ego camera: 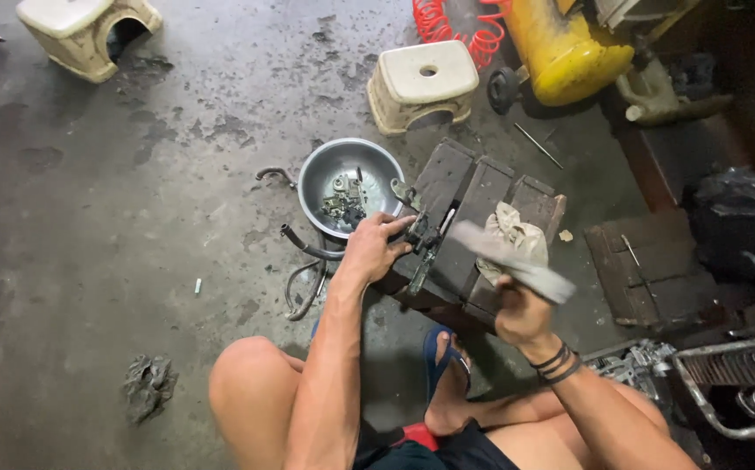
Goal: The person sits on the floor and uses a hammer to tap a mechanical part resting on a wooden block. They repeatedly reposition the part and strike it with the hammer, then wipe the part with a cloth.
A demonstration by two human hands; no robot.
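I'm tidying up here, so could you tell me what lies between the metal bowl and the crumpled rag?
In the head view, the left hand holding a dark metal part on the wooden block.

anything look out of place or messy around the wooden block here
A crumpled dirty rag lies alone on the stained floor, and loose hoses sprawl beside the metal bowl. Nothing looks spilled or broken.

Left arm stretched straight forward, left hand (376,246) palm down with fingers spread and pressing; right forearm angled up, right hand (521,315) clenched tight, wrist cocked back.
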